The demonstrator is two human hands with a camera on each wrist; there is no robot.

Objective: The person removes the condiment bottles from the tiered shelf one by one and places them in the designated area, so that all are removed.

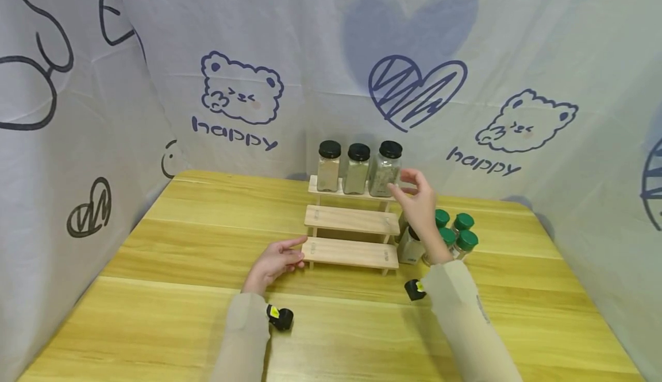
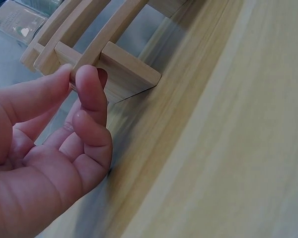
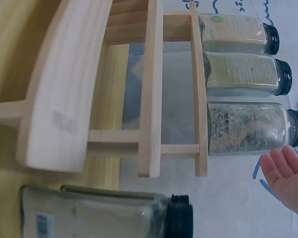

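Speckled jar (image 1: 384,176): upright, right end of the top tier of the rack (image 1: 351,220). Rest goes left to right.

Your left hand (image 1: 276,261) is at the rack's left side, thumb and index pinched on the end of the lowest tier; the left wrist view shows it plainly. Its other fingers curl in beside the pinch. Rack stands on the table (image 1: 181,244), three stepped tiers, highest at the back near the cloth (image 1: 320,26), long axis running left-right.

Top tier: pale jar (image 1: 328,174), then green jar (image 1: 355,176), then the speckled one. All upright, black caps, small gaps between them.

Your right hand (image 1: 421,207) is just right of the speckled jar, fingers parted, thumb overlapping its lower front in the head view. Not wrapped round it; can't tell whether any fingertip touches.

Key relation, my judgement: the speckled jar lies immediately left of your right hand's grip, long axis vertical, so the fingers meet it from the side, across that axis. Right hand is much nearer; left is well apart, down at the lowest tier.

Right of the rack, on the table: a black-capped jar (image 1: 410,250) just beside it, another partly hidden behind, then green-capped jars (image 1: 464,221), bunched, partly covered by your right wrist.
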